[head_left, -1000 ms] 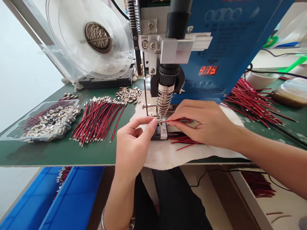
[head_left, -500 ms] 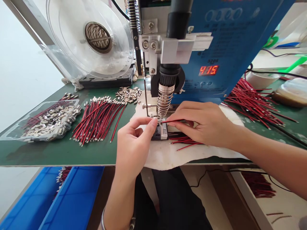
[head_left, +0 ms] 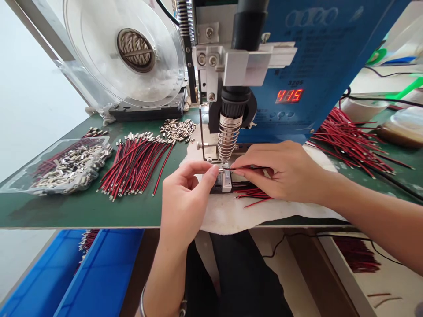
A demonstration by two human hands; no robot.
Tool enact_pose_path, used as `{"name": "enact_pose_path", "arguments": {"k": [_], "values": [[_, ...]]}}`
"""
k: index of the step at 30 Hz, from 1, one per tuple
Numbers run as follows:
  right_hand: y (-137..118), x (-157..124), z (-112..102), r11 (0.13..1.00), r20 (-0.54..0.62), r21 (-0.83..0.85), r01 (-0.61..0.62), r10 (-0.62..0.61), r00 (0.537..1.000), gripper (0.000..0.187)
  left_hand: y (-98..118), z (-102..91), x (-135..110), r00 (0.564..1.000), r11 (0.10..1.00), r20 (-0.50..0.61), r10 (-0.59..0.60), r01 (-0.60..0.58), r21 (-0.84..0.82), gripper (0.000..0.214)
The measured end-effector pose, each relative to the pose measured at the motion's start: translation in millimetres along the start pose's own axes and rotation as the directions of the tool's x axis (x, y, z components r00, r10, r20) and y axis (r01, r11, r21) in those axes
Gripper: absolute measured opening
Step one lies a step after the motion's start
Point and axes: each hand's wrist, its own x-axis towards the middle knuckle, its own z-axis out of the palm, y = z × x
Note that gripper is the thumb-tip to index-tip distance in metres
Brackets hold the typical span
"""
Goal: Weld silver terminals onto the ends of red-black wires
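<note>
Apparently it's soldering: the left hand (head_left: 185, 198) pinches what may be a metal connector (head_left: 220, 169), the right hand (head_left: 282, 174) a wire (head_left: 231, 168), and the next move wants steadiness.

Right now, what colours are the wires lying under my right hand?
Red and black; the wires show best in the head view.
</note>
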Motion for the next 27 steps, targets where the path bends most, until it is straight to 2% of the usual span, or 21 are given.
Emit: {"name": "enact_pose_path", "arguments": {"k": [11, 20, 27], "values": [[3.0, -1.6, 0.5, 0.999, 0.074, 0.031, -0.017, 0.015, 0.997, 0.023, 4.5, 1.6, 0.1, 1.000, 0.997, -0.025, 0.011, -0.009, 0.083, 0.021], [1.7, -2.0, -0.1, 0.998, 0.113, 0.032, -0.062, 0.058, 0.992, 0.025, 7.9, 1.4, -1.1, 1.000, 0.997, 0.008, 0.019, -0.020, 0.074, 0.019], [0.3, 0.8, -1.6, 0.997, 0.120, 0.041, -0.070, 0.065, 0.991, 0.025, 28.3, -13.0, -2.1, 0.989, 0.976, 0.081, 0.123, -0.135, 0.171, 0.017]]}}
